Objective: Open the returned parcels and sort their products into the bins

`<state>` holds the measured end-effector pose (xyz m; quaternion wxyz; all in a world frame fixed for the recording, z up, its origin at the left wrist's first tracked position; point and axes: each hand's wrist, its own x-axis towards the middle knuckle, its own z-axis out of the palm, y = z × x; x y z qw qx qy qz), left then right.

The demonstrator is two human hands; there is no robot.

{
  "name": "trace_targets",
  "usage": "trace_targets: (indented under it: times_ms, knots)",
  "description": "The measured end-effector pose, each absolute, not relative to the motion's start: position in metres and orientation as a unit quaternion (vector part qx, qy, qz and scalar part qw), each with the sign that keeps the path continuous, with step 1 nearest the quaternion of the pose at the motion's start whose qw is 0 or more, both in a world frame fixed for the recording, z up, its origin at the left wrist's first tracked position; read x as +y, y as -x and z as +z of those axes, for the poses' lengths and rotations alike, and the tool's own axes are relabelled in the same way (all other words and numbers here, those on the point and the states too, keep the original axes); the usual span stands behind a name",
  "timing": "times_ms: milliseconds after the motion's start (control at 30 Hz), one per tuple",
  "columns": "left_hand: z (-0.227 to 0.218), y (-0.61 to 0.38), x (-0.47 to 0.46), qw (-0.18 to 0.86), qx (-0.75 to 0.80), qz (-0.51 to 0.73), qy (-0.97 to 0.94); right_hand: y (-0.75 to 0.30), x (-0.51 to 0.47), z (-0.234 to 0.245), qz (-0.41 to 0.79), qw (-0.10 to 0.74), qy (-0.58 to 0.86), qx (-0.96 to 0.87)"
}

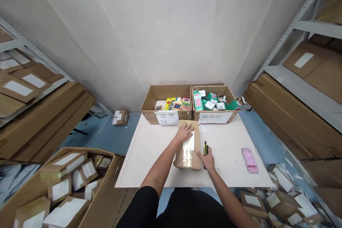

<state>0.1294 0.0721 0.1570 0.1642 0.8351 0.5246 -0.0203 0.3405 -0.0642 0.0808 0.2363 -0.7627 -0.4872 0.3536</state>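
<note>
A brown cardboard box (184, 156) with a white label and shiny tape along its top lies on the white table in front of me. My left hand (185, 132) rests flat on the far part of its top, fingers spread. At the box's right side, my right hand (207, 157) is closed around a yellow and black utility knife (205, 148). The knife points away from me, and its blade is too small to make out. Fingers of the right hand are close to the box's right edge; whether they touch it I cannot tell.
On the table (149, 153) stand an open carton of colourful small packs (171, 104) and a carton of green-white boxes (211, 103). A blurred pink item (250, 160) lies right. A big carton of parcels (114, 171) stands left, a parcel heap (280, 203) right; shelves flank both sides.
</note>
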Motion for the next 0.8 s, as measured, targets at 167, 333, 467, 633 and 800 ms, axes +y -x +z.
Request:
trace_targets:
  times_ms: [167,333,467,633,800]
  knots:
    - [0.137,-0.126,0.069,0.16,0.59,-0.038,-0.79,-0.347,-0.066,0.08,0.407,0.23,0.743,-0.478]
    - [0.142,-0.093,0.04,0.166,0.721,-0.109,-0.664,-0.363,0.025,0.114,0.332,0.2,0.749,-0.538]
    - [0.152,-0.076,0.009,0.183,0.753,-0.166,-0.61,-0.347,0.088,0.134,0.307,0.246,0.689,-0.609]
    - [0.164,-0.081,-0.001,0.173,0.759,-0.143,-0.61,-0.34,0.092,0.141,0.307,0.322,0.665,-0.6]
    - [0.148,-0.107,0.006,0.133,0.666,-0.004,-0.734,-0.377,0.038,0.138,0.343,0.295,0.707,-0.543]
